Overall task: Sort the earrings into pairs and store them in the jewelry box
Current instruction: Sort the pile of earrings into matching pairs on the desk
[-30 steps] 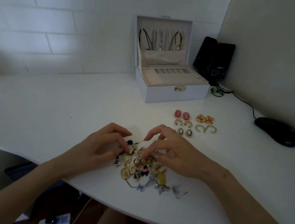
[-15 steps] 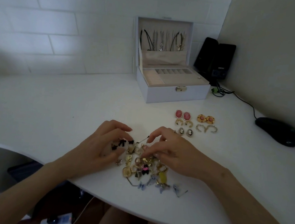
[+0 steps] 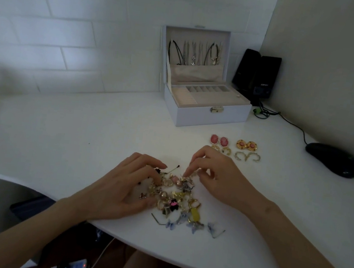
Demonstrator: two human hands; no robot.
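The left hand comes in from 8 o'clock and lies over the left side of the pile of earrings. Its fingers are spread and only a little bent. The tips touch the earrings at the 10 o'clock edge, and the thumb lies by the 7 o'clock edge. It does not seem to hold anything.

The right hand comes in from 4 o'clock. Its fingers are bent more, and the tips point down at the 12 o'clock edge of the pile. The thumb and first finger are close together by a tiny gold bit. I cannot tell if they pinch it.

The pile sits on the white table, near its front edge. The pieces are mixed up, dark and hard to tell apart. Blue butterfly ones lie at 6 o'clock.

At 1 o'clock from the pile are sorted pairs: a pink pair, a round gold pair, small gold hoops partly hidden by the right hand, and bigger gold hoops.

The jewelry box stands open at 12 o'clock, well apart from the pile. Necklaces hang in its lid, too blurry to see well. Black speakers stand just beside the box at 1 o'clock, and a black mouse lies at 2 o'clock.
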